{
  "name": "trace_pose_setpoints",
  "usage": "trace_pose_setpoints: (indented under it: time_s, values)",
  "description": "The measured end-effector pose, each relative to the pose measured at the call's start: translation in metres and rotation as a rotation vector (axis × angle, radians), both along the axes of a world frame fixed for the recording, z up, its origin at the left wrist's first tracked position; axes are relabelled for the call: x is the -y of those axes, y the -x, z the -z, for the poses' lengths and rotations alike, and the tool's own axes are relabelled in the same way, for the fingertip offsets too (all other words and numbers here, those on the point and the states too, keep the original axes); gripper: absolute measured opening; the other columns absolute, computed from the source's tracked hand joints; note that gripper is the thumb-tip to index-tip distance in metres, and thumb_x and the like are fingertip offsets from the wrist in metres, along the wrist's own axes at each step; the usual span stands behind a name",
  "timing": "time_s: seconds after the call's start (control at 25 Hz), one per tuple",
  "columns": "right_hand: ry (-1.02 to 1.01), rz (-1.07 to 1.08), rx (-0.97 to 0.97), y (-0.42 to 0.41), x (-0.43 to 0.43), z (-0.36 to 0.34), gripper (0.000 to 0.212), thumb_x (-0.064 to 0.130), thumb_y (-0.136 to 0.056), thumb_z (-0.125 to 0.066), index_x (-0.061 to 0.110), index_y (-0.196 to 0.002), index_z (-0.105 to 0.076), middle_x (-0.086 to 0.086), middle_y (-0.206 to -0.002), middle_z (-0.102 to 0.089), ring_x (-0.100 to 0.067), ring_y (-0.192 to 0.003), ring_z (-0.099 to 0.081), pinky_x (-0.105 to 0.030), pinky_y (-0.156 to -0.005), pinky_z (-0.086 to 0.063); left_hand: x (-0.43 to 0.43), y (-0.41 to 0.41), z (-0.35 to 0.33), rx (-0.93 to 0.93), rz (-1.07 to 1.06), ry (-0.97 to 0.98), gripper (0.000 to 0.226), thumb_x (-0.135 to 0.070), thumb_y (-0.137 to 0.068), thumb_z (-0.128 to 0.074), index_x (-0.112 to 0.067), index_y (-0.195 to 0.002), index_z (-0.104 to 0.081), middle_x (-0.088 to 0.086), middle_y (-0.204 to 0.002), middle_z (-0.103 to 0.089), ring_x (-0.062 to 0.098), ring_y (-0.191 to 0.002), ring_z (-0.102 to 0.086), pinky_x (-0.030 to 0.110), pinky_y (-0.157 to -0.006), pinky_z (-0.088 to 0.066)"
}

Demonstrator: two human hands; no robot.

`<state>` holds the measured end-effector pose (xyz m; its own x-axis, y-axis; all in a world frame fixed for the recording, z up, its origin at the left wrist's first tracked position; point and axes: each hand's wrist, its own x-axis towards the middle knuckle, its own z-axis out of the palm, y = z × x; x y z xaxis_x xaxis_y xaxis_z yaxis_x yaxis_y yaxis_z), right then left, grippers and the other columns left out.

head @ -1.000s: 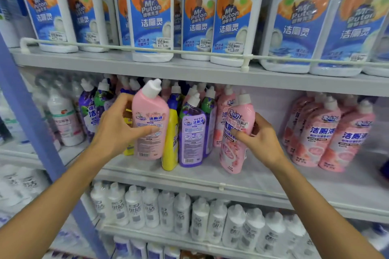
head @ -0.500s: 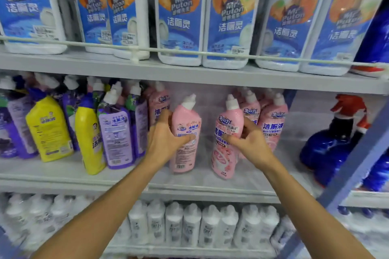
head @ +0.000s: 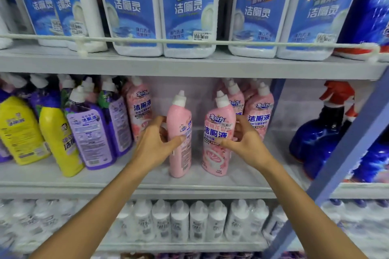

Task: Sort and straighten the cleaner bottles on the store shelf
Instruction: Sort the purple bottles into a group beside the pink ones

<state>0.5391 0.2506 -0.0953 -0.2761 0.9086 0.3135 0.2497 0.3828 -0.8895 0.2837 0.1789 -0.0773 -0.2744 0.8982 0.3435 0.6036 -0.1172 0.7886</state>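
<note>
On the middle shelf two pink cleaner bottles stand near the front edge. My left hand grips the left pink bottle, which shows its side and barcode. My right hand grips the right pink bottle, whose label faces me. More pink bottles stand behind on the right and one behind on the left. Purple bottles and yellow bottles fill the shelf's left part.
Big white bottles with blue labels line the top shelf behind a white rail. Blue spray bottles with red triggers stand at the right past a blue upright post. White bottles fill the lower shelf.
Both hands have carried the two pink bottles rightward along the shelf and set them upright near the pink group. The left bottle has turned side-on.
</note>
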Motion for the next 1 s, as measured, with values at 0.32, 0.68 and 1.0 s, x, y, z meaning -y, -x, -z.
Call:
trace_pose_setpoints:
  time_s: [0.32,0.68,1.0]
  values:
    - [0.104,-0.146,-0.032,-0.016,-0.003,-0.006,0.052,0.009,-0.089,-0.076,0.014,-0.135,-0.054,-0.002,-0.126,-0.072,-0.018,-0.116,-0.07,-0.041,-0.099,-0.058,-0.028,0.036,-0.018,0.283,0.572,0.234,0.089,-0.034,-0.068,-0.092,-0.037,-0.144,-0.046,-0.003,-0.133,-0.065,0.019,-0.122,-0.064,0.041,-0.098,-0.056]
    - [0.034,0.046,-0.022,-0.02,0.011,0.013,0.057,0.011,-0.079,-0.086,0.011,-0.126,-0.054,0.001,-0.114,-0.075,-0.01,-0.103,-0.073,-0.031,-0.088,-0.062,-0.026,-0.018,0.015,0.223,0.261,0.065,0.076,-0.033,-0.06,-0.097,-0.034,-0.121,-0.051,-0.02,-0.108,-0.067,-0.008,-0.094,-0.066,0.012,-0.073,-0.054]
    - [0.071,0.094,0.049,-0.104,-0.001,0.019,0.06,0.025,-0.088,-0.08,0.022,-0.14,-0.051,0.002,-0.13,-0.07,-0.015,-0.121,-0.066,-0.042,-0.103,-0.056,-0.036,-0.052,0.029,-0.067,0.085,0.127,0.084,-0.064,-0.051,-0.09,-0.028,-0.112,-0.044,-0.011,-0.108,-0.068,0.015,-0.093,-0.066,0.037,-0.083,-0.057]
